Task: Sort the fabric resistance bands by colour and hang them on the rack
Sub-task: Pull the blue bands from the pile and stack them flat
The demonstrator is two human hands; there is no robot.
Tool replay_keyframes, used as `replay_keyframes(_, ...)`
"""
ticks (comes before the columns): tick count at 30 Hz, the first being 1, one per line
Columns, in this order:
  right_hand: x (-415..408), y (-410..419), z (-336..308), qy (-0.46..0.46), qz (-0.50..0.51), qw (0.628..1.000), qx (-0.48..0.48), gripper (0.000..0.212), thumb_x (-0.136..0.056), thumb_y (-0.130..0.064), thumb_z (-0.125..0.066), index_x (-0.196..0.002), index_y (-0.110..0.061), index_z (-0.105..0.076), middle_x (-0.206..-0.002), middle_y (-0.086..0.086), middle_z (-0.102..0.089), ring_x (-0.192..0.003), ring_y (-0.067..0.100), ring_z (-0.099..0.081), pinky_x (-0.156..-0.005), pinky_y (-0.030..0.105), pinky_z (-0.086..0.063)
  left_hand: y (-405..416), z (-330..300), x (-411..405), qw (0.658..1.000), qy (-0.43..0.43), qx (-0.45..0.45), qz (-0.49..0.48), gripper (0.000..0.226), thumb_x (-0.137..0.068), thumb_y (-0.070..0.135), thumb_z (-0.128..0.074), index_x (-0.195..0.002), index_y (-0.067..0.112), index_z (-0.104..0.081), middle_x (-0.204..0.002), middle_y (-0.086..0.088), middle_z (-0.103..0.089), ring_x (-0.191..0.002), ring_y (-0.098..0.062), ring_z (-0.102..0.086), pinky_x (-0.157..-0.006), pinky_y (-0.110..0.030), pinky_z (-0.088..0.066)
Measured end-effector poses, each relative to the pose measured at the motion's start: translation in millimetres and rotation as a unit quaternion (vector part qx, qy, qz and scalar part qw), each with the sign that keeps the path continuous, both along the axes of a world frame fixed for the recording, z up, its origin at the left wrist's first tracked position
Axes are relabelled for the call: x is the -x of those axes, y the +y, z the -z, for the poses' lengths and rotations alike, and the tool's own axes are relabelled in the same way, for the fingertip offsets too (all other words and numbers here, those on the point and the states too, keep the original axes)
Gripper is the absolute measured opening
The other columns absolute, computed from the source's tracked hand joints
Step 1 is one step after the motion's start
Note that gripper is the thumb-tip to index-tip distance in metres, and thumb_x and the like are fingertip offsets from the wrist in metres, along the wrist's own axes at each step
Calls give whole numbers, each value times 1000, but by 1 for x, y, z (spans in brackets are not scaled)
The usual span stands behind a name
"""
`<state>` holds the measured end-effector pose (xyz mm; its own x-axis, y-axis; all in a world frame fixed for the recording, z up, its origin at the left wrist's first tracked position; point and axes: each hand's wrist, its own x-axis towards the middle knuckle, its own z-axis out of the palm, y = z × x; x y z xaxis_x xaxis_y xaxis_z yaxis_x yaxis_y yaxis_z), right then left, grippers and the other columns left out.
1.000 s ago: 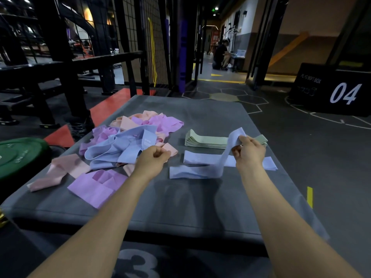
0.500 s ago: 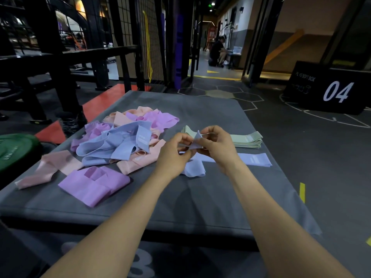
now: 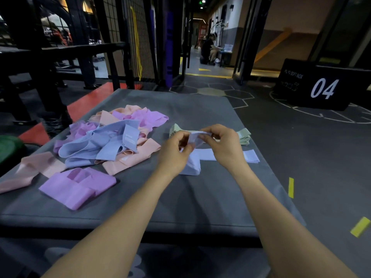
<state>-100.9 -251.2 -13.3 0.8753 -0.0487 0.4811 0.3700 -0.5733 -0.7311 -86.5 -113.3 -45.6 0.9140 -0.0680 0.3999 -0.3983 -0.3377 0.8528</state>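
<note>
Hands folding a blue band

Left hand [image 3: 174,151] and right hand [image 3: 222,145] are pinching the blue band [image 3: 193,157] above the grey mat [image 3: 180,197], its tail hanging toward the camera. Green stack [image 3: 244,135] is lying crosswise behind.

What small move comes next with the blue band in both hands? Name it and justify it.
Probably lay the folded blue band onto the flat blue band beside the green stack. Both the left hand and right hand pinch it above that spot.
</note>
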Motion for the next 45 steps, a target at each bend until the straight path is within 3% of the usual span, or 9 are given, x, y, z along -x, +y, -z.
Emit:
replay_keyframes(3, 4, -8, -5, -6, 13, 997, -78, 12, -85, -5, -63, -83, -16, -69, -74, -2, -64, -72, 12, -57, -65, 21, -45, -9, 8, 1, 998, 30, -56, 8, 13, -86, 11, -62, -98, 15, -60, -91, 6, -62, -88, -14, -60, -75, -21, -41)
replay_keyframes(7, 9, -24, -11, -25, 54, 983, -177, 10, -87, -8, -63, -80, -14, -67, -67, -7, -61, -62, 3, -52, -60, 15, -42, -17, 19, 0, 995, 50, -80, -14, 15, -86, 8, -58, -99, 12, -63, -92, 3, -64, -94, -24, -63, -83, -34, -50)
replay_keyframes(15, 12, -48, -8, -17, 77, 964, -253, 17, -85, -6, -62, -74, -17, -65, -66, -1, -57, -64, 11, -48, -64, 28, -44, -45, 24, 1, 977, 47, -207, -20, 37, -86, 27, -62, -116, 8, -48, -115, -8, -50, -105, -29, -50, -85, -42, -45)
replay_keyframes(20, 8, -73, -3, -5, 128, 927, -352, 17, -86, -7, -62, -73, -18, -66, -65, 0, -55, -64, 14, -46, -62, 28, -42, -51, 33, 4, 963, 67, -259, -15, 7, -94, 17, -45, -95, 13, -40, -99, -11, -56, -97, -37, -53, -70, -37, -40)
replay_keyframes(24, 2, -95, 9, 15, 180, 894, -411, 17, -85, -6, -59, -70, -14, -60, -66, 3, -52, -63, 16, -45, -63, 29, -44, -50, 36, 4, 955, 33, -295, 14, 8, -95, 17, -40, -99, 11, -45, -102, -10, -58, -94, -36, -53, -74, -38, -43)
replay_keyframes(30, -3, -106, 27, 75, 213, 890, -397, 19, -83, -2, -55, -69, -14, -55, -67, 4, -52, -59, 17, -45, -70, 33, -46, -31, 25, -8, 972, 28, -230, -37, 21, -96, 28, -40, -106, 14, -52, -84, -2, -55, -86, -29, -55, -72, -34, -40)
replay_keyframes(34, -5, -106, 32, 89, 219, 900, -366, 22, -83, 2, -54, -71, -16, -55, -71, 2, -57, -65, 17, -50, -70, 34, -47, -11, 15, -8, 966, 12, -257, 21, 17, -89, 42, -55, -89, 25, -52, -72, 7, -54, -72, -19, -53, -63, -29, -33)
replay_keyframes(39, -2, -110, 44, 120, 246, 897, -346, 21, -80, 4, -52, -70, -15, -54, -73, 6, -58, -65, 19, -51, -67, 34, -48, 18, 17, -8, 950, 39, -306, 55, 20, -76, 27, -74, -81, 32, -55, -82, 13, -59, -81, -17, -57, -75, -33, -46)
replay_keyframes(45, 5, -109, 54, 168, 220, 938, -211, 16, -83, 7, -55, -85, -9, -56, -78, 4, -57, -69, 18, -51, -56, 22, -40, 29, 16, -6, 932, -82, -348, -65, 8, -86, 17, -61, -94, 18, -61, -92, 4, -53, -90, -20, -50, -68, -29, -33)
